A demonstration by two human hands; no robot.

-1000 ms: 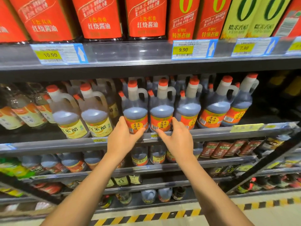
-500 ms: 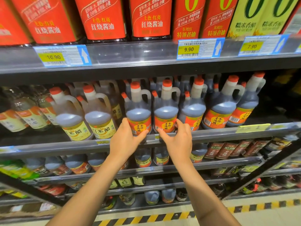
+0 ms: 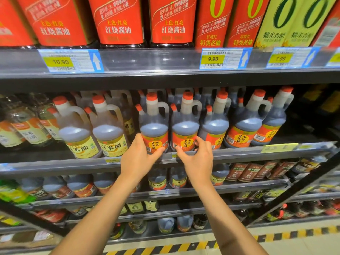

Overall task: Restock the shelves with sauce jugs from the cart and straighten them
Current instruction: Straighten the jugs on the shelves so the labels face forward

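Two dark sauce jugs with orange labels, upright, side by side at the front lip of the middle shelf (image 3: 239,153). Left jug (image 3: 154,126) gripped low on its label by the left hand (image 3: 137,159), thumb across the front, fingers round the left flank. Right jug (image 3: 185,126) gripped by the right hand (image 3: 197,161), thumb at the label's lower edge, fingers curled on the right flank. Narrow gap between the two; right jug close beside a third dark jug (image 3: 215,122). More jugs of the same kind further right and in rows behind. Pale vinegar jugs (image 3: 108,133) with yellow labels just left. Little headroom under the upper shelf (image 3: 147,70), price tags 10.90, 9.90, 7.90. Red-labelled bottles (image 3: 117,21) above. Lower shelves stocked; yellow-black floor stripe (image 3: 184,247) near.
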